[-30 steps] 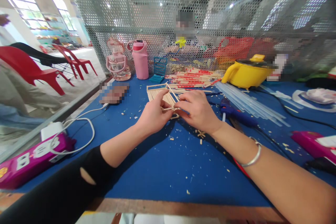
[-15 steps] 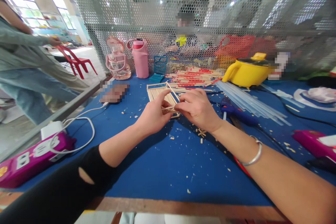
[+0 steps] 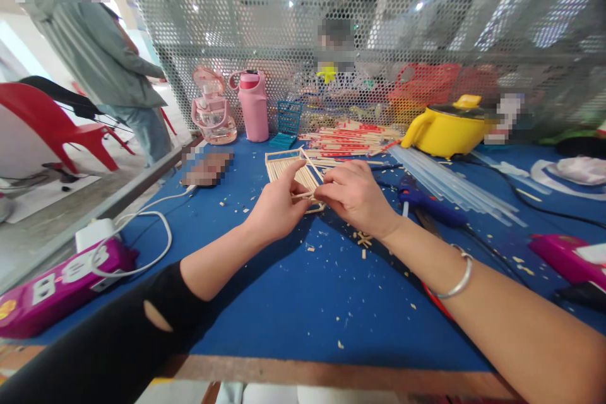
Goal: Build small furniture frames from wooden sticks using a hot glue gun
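Observation:
A small frame of thin wooden sticks lies on the blue tabletop, its near end between my hands. My left hand is closed, thumb and fingers pinching a thin stick at the near edge of the frame. From the other side my right hand pinches the same near corner; its fingertips almost meet the left ones. The exact point of contact is partly covered by the fingers. Behind the frame lies a pile of wooden sticks with red markings. A blue glue gun rests beside my right wrist.
Translucent glue sticks and a yellow pot stand to the right. Two pink bottles, a teal stand and a phone are at left. A purple power strip lies front left. Perforated metal closes the back.
My hands and the stick frame stay practically still. At the left, a person in a grey-green top has moved toward the back, and a red chair now shows in the foreground there.

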### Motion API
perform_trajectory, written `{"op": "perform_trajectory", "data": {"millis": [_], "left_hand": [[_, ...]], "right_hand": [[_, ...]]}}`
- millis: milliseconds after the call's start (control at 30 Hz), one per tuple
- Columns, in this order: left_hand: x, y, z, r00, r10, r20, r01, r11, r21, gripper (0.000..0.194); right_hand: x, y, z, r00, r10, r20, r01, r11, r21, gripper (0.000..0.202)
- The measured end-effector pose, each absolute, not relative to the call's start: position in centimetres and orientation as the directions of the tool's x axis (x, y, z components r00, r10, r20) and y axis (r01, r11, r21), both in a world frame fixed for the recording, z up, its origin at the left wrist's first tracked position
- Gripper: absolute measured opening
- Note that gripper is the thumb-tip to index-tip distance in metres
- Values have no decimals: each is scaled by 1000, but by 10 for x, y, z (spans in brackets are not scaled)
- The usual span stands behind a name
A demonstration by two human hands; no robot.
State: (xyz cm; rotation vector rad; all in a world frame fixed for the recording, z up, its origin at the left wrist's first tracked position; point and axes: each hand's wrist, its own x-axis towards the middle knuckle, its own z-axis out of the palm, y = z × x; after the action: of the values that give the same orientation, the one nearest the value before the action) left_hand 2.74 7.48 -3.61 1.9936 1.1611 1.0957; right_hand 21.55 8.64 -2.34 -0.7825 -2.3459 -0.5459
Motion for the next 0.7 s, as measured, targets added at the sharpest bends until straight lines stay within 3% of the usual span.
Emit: {"op": "perform_trajectory", "data": {"millis": [200, 300, 400, 467, 567, 700], "left_hand": [[23, 76, -40, 349, 869, 351, 430, -481, 764, 73], [18, 76, -36, 318, 832, 454, 506, -554, 661, 72], [16, 64, -23, 177, 750, 638, 600, -596, 534, 58], [18, 45, -13, 110, 743, 661, 614, -574, 542, 43], [25, 2, -11, 152, 846, 511, 543, -503, 672, 23], [34, -58, -32, 272, 938, 216, 345, -304, 888, 28]], "right_hand": [[216, 85, -22, -663, 421, 619, 628, 763, 154, 26], [216, 84, -11, -683, 456, 571, 614, 781, 111, 23], [216, 79, 11, -716, 491, 496, 594, 802, 64, 19], [216, 67, 27, -736, 494, 463, 567, 823, 24, 17], [218, 32, 38, -752, 481, 451, 526, 850, -29, 16], [221, -32, 19, -731, 514, 449, 531, 842, -97, 19]]}}
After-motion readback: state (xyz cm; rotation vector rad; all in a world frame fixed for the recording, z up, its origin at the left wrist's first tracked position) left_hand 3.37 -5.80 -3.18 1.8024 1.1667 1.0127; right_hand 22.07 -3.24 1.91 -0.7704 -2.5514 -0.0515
